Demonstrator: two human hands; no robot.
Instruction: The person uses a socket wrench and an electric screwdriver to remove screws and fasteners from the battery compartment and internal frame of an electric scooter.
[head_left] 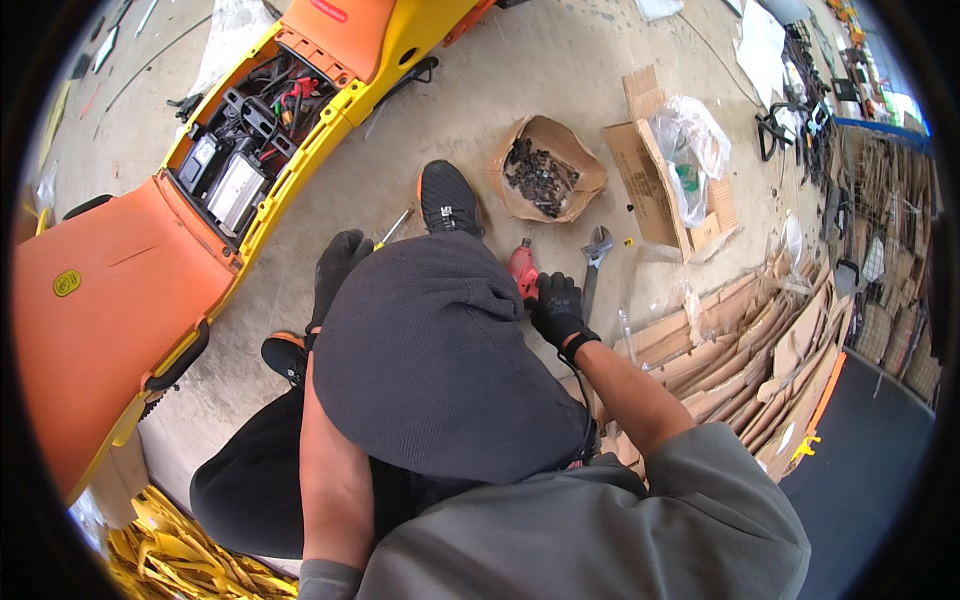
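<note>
My right hand (558, 308), in a black glove, is closed around a red power drill (522, 268) beside my raised knee. The drill's front end points away from me, and my fingers cover its rear part. Right of that hand, a large adjustable wrench (595, 255) lies on the floor. My left hand (340, 262), also in a black glove, is on the other side of the knee. It is closed at the yellow handle of a screwdriver (393, 230), whose shaft points up and right; the knee partly hides the grip.
An orange and yellow vehicle body (120, 290) with an open battery compartment (245, 165) stands at the left. An open cardboard box of small dark parts (540, 175) sits ahead. Another box (650, 185) holds clear plastic. Flattened cardboard (740, 345) is stacked at the right; yellow strips (185, 555) lie lower left.
</note>
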